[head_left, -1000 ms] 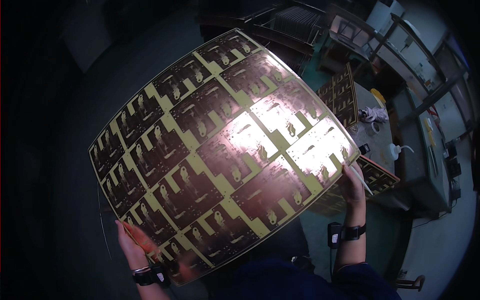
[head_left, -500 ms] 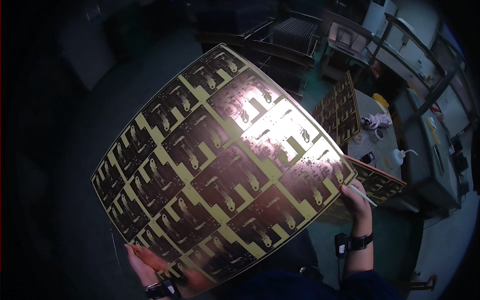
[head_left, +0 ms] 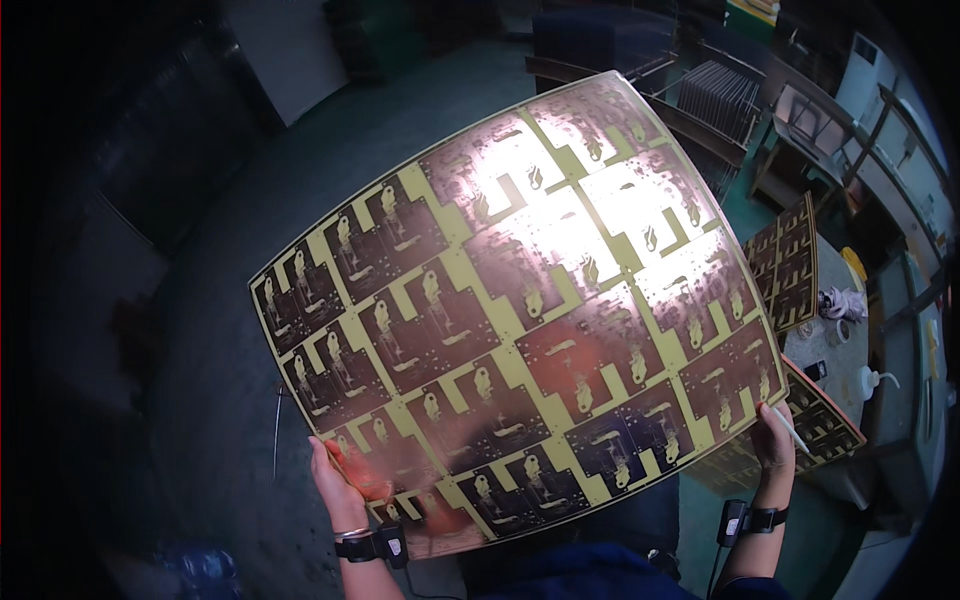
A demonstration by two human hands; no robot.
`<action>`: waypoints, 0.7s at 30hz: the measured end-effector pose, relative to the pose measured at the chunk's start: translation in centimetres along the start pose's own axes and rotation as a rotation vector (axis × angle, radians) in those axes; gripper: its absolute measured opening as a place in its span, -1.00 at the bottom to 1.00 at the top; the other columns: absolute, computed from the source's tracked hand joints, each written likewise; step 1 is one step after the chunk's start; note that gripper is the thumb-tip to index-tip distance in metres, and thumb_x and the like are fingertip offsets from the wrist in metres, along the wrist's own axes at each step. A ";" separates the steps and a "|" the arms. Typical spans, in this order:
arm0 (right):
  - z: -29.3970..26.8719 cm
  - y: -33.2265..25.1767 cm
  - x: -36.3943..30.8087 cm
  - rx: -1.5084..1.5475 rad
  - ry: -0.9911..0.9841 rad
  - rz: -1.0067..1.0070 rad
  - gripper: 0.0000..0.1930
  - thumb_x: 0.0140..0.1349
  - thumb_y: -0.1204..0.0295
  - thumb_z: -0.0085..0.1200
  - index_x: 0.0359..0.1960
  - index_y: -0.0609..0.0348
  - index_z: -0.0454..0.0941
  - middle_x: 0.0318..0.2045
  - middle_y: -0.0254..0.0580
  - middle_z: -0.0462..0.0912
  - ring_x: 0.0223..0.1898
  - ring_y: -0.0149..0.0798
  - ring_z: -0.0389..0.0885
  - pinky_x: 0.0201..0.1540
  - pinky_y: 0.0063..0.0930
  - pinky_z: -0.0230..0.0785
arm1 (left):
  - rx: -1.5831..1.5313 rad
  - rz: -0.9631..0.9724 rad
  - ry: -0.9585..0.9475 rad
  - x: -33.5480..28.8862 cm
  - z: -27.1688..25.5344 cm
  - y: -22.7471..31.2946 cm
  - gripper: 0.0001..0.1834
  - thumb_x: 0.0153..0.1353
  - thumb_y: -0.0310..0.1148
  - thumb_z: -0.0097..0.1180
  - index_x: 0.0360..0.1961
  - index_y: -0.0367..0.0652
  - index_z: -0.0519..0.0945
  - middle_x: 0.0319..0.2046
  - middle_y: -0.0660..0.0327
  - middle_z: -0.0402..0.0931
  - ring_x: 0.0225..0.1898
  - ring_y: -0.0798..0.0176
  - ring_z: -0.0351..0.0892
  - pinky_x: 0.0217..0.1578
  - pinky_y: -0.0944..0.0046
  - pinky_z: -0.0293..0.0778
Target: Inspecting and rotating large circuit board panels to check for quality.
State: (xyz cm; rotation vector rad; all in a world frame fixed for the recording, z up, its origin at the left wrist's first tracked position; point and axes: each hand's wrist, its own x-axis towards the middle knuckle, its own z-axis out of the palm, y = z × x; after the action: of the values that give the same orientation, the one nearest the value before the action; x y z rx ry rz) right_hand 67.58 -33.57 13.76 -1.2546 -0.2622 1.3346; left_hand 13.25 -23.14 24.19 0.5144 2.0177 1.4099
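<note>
A large printed circuit board panel [head_left: 540, 330] fills the middle of the view, tilted, with repeated dark copper patterns divided by yellow-green strips. Bright glare washes over its upper and right parts. My left hand [head_left: 337, 487] is closed on the panel's lower left edge, with some fingers hidden behind it. At the lower right corner my right hand [head_left: 774, 440] grips the same panel. A slim white pen-like stick [head_left: 795, 433] also sticks out from the right hand. Both wrists wear black bands with small boxes.
To the right, a worktable [head_left: 848, 350] bears a white squeeze bottle [head_left: 873, 381], a crumpled cloth [head_left: 843, 303] and a small black device [head_left: 816, 370]. One similar panel [head_left: 786, 265] stands there; another [head_left: 826, 420] lies nearer. A slotted rack [head_left: 717, 97] stands behind.
The panel has turned clockwise and lies further right in view, both hands still on it. Glare has spread leftward across its surface. The surroundings have shifted right as the view turned.
</note>
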 end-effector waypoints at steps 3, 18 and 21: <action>-0.6 0.5 0.0 -0.002 -0.039 0.009 -0.55 0.08 0.36 0.06 0.01 0.24 0.32 -0.06 -0.19 0.44 -0.01 -0.26 0.40 0.04 -0.34 0.23 | -0.015 0.031 0.006 -0.2 0.2 0.1 -0.71 0.24 -0.12 -0.07 -0.52 -0.06 0.41 -0.56 0.42 0.29 -0.47 0.51 0.25 -0.39 0.48 0.19; -1.5 3.2 0.1 0.071 0.093 0.173 -0.57 0.06 0.36 0.09 -0.02 0.17 0.31 -0.20 -0.17 0.51 -0.25 -0.24 0.57 -0.33 -0.30 0.55 | -0.011 0.104 -0.006 0.1 0.3 -1.3 -0.73 0.26 -0.15 -0.09 -0.39 -0.15 0.43 -0.45 0.38 0.28 -0.36 0.47 0.26 -0.28 0.43 0.22; -1.1 3.5 0.4 0.080 0.091 0.178 -0.57 0.08 0.37 0.08 -0.02 0.18 0.30 -0.18 -0.16 0.51 -0.24 -0.22 0.57 -0.33 -0.28 0.55 | -0.024 0.117 0.035 0.5 0.4 -2.0 -0.72 0.26 -0.16 -0.10 -0.42 -0.15 0.42 -0.46 0.37 0.28 -0.37 0.46 0.25 -0.28 0.42 0.22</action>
State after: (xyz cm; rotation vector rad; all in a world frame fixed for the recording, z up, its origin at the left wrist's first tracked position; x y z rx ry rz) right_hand 66.55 -34.70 10.37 -1.2907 -0.0332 1.4201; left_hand 13.28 -23.25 22.13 0.6102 2.0238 1.5201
